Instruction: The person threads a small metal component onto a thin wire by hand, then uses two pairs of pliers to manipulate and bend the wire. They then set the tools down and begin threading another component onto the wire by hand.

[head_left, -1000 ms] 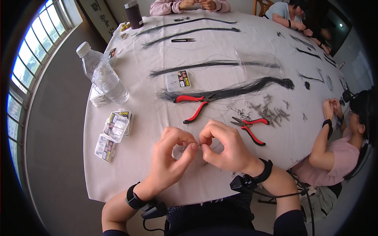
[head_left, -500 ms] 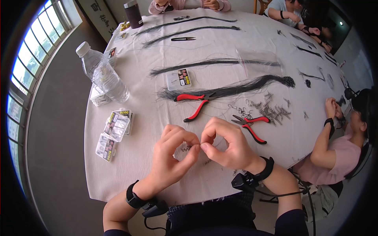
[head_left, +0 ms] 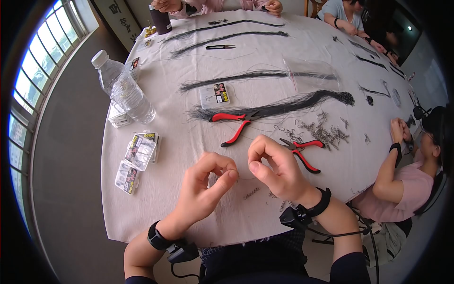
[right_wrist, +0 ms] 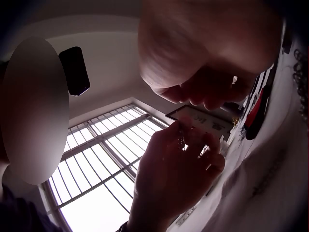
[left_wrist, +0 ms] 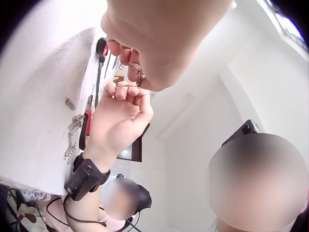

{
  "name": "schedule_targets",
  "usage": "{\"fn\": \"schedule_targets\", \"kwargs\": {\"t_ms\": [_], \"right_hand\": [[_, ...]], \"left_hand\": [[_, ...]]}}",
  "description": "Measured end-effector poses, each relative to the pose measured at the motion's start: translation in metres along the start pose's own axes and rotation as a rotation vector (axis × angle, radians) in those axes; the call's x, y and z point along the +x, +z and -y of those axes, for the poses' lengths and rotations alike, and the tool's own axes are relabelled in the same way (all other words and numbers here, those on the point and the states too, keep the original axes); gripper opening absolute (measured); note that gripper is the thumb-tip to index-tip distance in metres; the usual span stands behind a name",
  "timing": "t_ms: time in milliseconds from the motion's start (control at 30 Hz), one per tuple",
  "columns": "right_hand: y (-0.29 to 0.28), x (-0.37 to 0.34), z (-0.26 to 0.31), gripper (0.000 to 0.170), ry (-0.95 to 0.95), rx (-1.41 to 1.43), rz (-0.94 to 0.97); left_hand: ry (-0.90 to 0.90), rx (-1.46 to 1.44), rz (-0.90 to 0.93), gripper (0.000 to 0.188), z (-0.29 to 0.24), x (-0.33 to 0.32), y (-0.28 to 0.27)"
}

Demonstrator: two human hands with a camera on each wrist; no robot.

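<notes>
The left hand point(head_left: 203, 191) pinches a small metal coil point(left_wrist: 139, 77) between thumb and fingers, with a small hook point(left_wrist: 122, 65) beside it in the left wrist view. A thin dark line point(left_wrist: 124, 86) runs from the coil to the fingertips of the right hand point(head_left: 279, 173), whose thumb and curled fingers pinch it. In the head view the two hands are a short gap apart, low over the cloth. The right wrist view is dark; there the left hand point(right_wrist: 176, 176) shows with the coil point(right_wrist: 181, 140) at its fingertips.
Red-handled pliers point(head_left: 239, 128) and a second pair point(head_left: 302, 154) lie beyond the hands. Loose coils point(head_left: 326, 135), black strand bundles point(head_left: 283, 106), plastic boxes point(head_left: 140, 152) and a water bottle point(head_left: 125, 90) are on the tablecloth point(head_left: 165, 215). Other people sit around the table.
The hands, touching at the fingertips before, have parted. The right hand has moved right and slightly away from the body; the left has shifted little.
</notes>
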State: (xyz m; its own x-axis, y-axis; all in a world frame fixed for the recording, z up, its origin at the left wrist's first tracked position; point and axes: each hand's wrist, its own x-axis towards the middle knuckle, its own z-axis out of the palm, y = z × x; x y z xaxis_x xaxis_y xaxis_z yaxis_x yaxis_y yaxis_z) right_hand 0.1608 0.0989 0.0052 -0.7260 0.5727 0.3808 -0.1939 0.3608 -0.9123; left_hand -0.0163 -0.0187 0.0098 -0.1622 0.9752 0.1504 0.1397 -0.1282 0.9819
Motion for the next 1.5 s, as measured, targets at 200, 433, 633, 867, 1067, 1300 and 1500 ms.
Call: {"fn": "schedule_targets", "kwargs": {"t_ms": [200, 433, 633, 867, 1067, 1300, 1500], "right_hand": [[0.001, 0.0, 0.006, 0.012, 0.142, -0.039, 0.119], [0.005, 0.0, 0.007, 0.015, 0.192, -0.056, 0.164], [0.0, 0.004, 0.007, 0.024, 0.537, 0.38, 0.307], [-0.001, 0.004, 0.006, 0.028, 0.651, 0.484, 0.298], [-0.002, 0.002, 0.001, 0.026, 0.651, 0.526, 0.281], [-0.003, 0.001, -0.004, 0.021, 0.65, 0.617, 0.271], [-0.007, 0.003, 0.007, 0.023, 0.65, 0.456, 0.223]], "left_hand": [[-0.089, -0.245, -0.029, 0.011, -0.004, -0.001, -0.001], [-0.06, -0.26, -0.054, 0.012, -0.006, -0.001, -0.001], [0.009, -0.225, -0.054, 0.008, -0.008, 0.0, 0.0], [0.102, -0.096, -0.037, 0.004, -0.003, 0.002, 0.0], [0.108, -0.085, -0.063, 0.003, -0.002, 0.002, 0.001], [0.141, -0.037, -0.05, 0.003, -0.003, 0.002, 0.0], [0.118, -0.026, -0.069, 0.004, -0.004, 0.001, 0.0]]}}
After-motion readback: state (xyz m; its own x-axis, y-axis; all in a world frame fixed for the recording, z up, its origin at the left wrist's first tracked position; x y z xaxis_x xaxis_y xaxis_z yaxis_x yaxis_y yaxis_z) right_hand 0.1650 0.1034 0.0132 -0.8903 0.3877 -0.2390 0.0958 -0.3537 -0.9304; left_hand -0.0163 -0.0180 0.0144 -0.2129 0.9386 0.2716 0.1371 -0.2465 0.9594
